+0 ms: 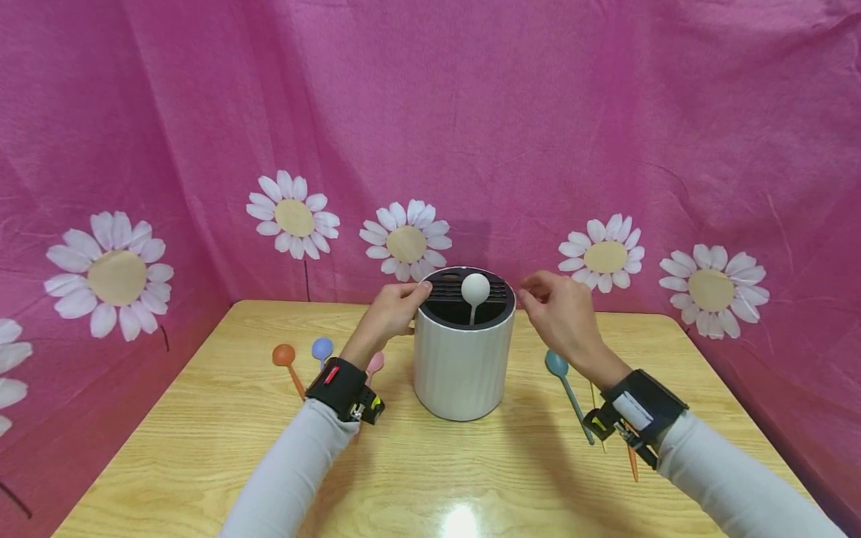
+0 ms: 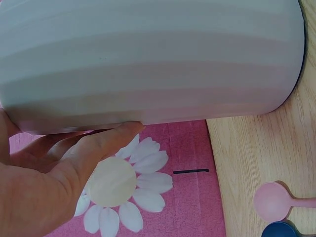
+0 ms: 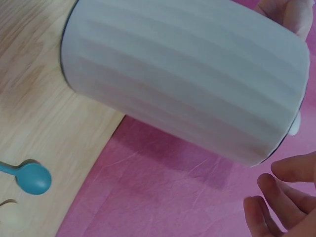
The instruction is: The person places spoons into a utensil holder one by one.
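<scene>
Near edge: two pale sleeves (image 1: 296,463) reach in over the surface (image 1: 410,478), with a black strap (image 1: 336,385) round each wrist.
Spoons on the right: part of an orange handle (image 1: 632,463) pokes out under the right wrist. A pale yellow spoon (image 3: 12,218) lies next to a teal spoon (image 1: 556,363).
Spoons on the left: a pink spoon (image 1: 376,362) is partly hidden by the left arm. An orange spoon (image 1: 283,355) and a blue spoon (image 1: 322,349) lie beside that arm.
White tub: the tub (image 1: 460,373) stands upright on the surface, between the two hands. Its black top has thin slots and a big hole at the front.
Left hand: this hand (image 1: 389,310) holds the tub's left side, thumb on the rim and fingers against the outside wall.
Right hand: this hand (image 1: 563,314) is half open, fingers loosely bent and holding nothing, just beside the tub's rim.
White spoon: the spoon (image 1: 475,288) stands in the big hole, round end up.
Back: pink cloth (image 1: 471,112) with big white flowers (image 1: 294,217).
</scene>
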Tool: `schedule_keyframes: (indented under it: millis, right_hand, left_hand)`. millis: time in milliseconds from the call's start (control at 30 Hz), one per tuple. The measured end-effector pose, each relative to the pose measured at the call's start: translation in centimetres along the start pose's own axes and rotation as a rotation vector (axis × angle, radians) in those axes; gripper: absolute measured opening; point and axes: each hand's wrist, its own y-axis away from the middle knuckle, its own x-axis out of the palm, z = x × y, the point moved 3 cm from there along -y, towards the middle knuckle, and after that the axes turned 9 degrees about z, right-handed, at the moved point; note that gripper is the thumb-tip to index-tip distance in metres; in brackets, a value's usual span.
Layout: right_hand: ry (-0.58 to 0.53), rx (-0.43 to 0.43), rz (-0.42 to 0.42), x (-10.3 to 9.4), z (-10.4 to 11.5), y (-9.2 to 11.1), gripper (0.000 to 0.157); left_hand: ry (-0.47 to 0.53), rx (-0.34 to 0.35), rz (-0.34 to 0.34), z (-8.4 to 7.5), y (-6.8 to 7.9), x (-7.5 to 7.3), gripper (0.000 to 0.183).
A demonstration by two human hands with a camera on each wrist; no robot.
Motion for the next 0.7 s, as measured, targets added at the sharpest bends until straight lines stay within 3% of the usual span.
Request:
schedule_keyframes:
  millis: [300, 700]
  right_hand:
    - [0.047, 0.058, 0.043, 0.4, -2.7, 0.4, 0.017]
    - [0.16, 0.18, 0.22, 1.7, -7.4, 1.8, 0.023]
  left_hand:
    - [-0.01, -0.002, -0.006, 0.0, 0.0, -0.2, 0.05]
    - [-0.002, 0.016, -0.008, 0.0, 0.0, 0.0, 0.048]
